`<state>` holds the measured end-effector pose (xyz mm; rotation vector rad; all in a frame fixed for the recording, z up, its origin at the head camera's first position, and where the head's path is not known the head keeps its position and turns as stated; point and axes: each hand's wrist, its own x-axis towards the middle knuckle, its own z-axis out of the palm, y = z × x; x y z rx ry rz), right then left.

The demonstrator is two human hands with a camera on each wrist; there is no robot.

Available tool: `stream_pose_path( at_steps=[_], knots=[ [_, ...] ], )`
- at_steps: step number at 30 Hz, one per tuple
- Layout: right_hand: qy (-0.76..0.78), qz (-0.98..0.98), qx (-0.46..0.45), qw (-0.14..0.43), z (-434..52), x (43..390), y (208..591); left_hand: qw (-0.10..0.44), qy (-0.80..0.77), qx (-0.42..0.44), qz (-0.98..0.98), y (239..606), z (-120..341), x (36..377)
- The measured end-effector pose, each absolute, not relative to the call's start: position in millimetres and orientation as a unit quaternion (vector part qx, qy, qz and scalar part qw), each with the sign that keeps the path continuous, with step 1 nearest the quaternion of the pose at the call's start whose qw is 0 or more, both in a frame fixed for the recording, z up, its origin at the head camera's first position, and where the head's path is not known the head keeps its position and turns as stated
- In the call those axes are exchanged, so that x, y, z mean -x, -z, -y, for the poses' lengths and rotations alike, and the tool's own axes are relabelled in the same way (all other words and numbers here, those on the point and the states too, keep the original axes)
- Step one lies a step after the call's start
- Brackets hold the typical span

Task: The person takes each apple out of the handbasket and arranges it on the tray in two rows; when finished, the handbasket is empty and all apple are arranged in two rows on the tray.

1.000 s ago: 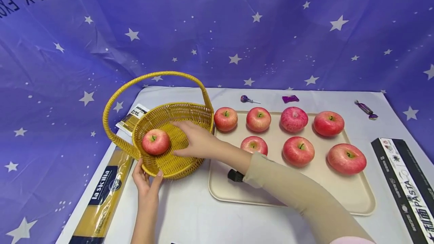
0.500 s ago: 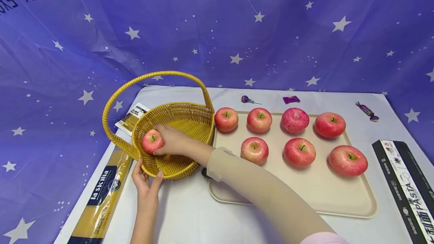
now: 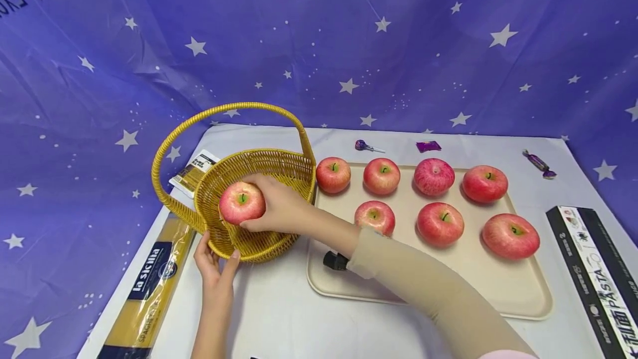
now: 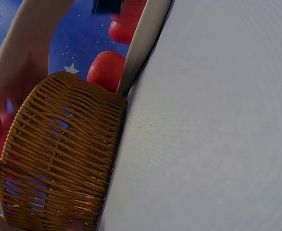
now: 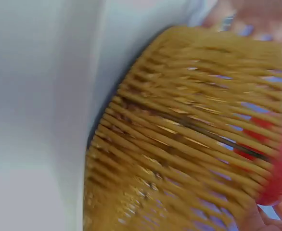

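Note:
A yellow woven basket point(image 3: 279, 166) with a tall hoop handle stands at the table's left. My right hand point(image 3: 280, 207) reaches into it and grips a red apple point(image 3: 241, 203), held at about rim height over the basket's near left side. My left hand point(image 3: 215, 263) holds the basket's near wall, thumb on one side and fingers on the other. In the left wrist view the basket wall point(image 4: 59, 159) fills the lower left. The blurred right wrist view shows the basket's weave point(image 5: 189, 139) and the apple point(image 5: 281, 174) at the right edge.
A beige tray point(image 3: 473, 284) right of the basket carries several red apples point(image 3: 440, 223) in two rows. Spaghetti packs point(image 3: 149, 287) lie left of and behind the basket. A black pasta box point(image 3: 595, 276) lies at the right edge. Wrapped sweets point(image 3: 427, 146) lie behind the tray.
My right hand moved left across the basket, closed on the apple lying inside, and has raised it up and slightly right. The left hand and basket stayed put.

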<state>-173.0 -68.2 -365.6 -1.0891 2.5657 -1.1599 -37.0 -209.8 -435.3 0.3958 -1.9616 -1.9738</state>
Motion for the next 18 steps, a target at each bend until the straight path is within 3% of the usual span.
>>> stream_pose_path(
  at_steps=[10, 18],
  knots=[
    [0.481, -0.831, 0.278, 0.033, -31, 142, 362, 0.142, 0.701, -0.150, 0.682, 432, 210, 37],
    [0.491, -0.836, 0.242, 0.041, -64, 140, 383, 0.138, 0.698, -0.149, 0.687, 433, 210, 36]
  ],
)
